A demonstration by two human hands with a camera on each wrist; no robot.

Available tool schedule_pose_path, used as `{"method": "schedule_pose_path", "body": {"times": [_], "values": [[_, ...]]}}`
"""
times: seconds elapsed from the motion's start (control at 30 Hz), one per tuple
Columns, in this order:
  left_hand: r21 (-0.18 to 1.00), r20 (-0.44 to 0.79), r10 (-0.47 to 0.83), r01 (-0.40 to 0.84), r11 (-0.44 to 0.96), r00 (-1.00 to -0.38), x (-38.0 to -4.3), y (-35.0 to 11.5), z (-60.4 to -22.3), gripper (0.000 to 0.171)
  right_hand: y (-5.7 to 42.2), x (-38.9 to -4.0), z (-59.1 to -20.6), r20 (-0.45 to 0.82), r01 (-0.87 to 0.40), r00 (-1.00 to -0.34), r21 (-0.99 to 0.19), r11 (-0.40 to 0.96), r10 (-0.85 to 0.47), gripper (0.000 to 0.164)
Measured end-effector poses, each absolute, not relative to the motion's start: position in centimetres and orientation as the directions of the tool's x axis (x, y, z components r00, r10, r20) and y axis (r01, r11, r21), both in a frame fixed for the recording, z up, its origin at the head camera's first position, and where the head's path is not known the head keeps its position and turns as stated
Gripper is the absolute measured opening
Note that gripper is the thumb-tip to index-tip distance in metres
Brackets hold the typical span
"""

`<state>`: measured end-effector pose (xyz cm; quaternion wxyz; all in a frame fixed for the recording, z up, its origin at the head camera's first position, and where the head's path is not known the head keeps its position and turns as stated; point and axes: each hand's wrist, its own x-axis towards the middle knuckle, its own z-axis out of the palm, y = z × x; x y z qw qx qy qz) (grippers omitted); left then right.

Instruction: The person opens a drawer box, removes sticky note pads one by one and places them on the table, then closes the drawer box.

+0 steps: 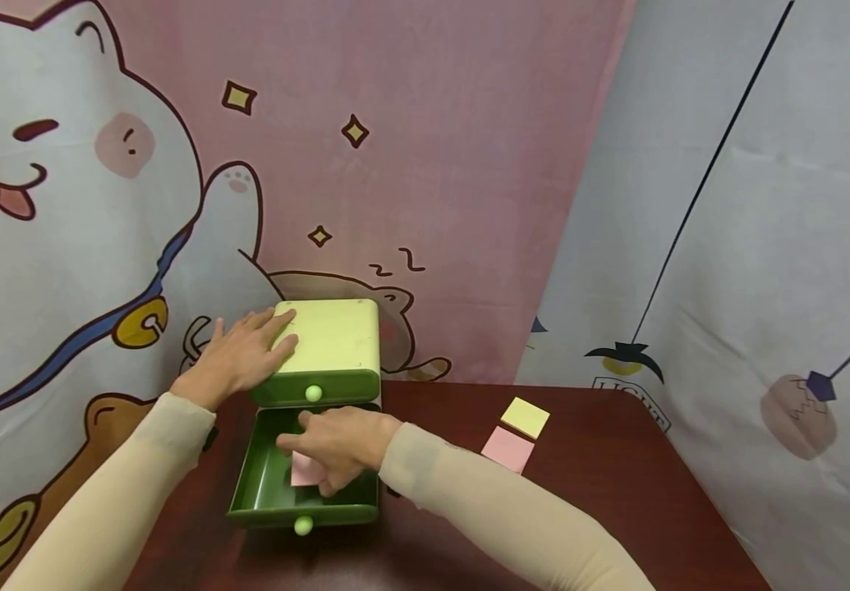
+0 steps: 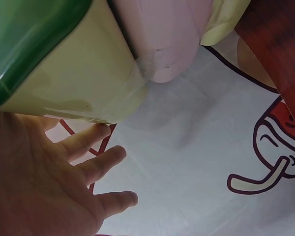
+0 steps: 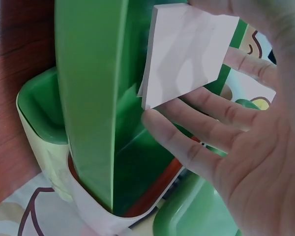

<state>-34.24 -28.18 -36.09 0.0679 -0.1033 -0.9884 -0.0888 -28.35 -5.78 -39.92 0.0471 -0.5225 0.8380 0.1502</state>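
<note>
A small desktop drawer unit (image 1: 336, 332) with a pale yellow top and green drawers stands on the dark red table. Its lower drawer (image 1: 346, 515) is pulled out, while the upper drawer (image 1: 346, 387) is in. My left hand (image 1: 242, 355) rests on the left side of the top with fingers spread; the left wrist view shows them along the yellow casing (image 2: 83, 83). Inside the lower drawer, my right hand (image 1: 346, 443) holds a pink sticky note pad (image 1: 306, 470). In the right wrist view, the pad (image 3: 187, 54) looks pale and is tilted between thumb and fingers.
To the right of the drawer unit, a yellow sticky note pad (image 1: 525, 418) and another pink pad (image 1: 506, 448) lie on the table (image 1: 631, 492). A printed cloth (image 1: 469, 164) hangs behind the table and on the right.
</note>
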Motion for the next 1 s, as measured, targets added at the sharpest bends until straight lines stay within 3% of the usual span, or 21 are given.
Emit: {"method": "schedule_pose_path", "body": {"times": [0.5, 1.0], "values": [[0.151, 0.153, 0.193, 0.216, 0.965, -0.969, -34.4, -28.3, -36.2, 0.076, -3.7, -28.7, -39.8, -0.1, -0.911, -0.401, 0.146, 0.386, -0.911, 0.069], [0.155, 0.165, 0.193, 0.218, 0.963, -0.967, -34.2, -28.1, -36.1, 0.075, -1.7, -28.6, -39.5, -0.003, -0.915, -0.383, 0.135, 0.379, -0.924, 0.077]]}}
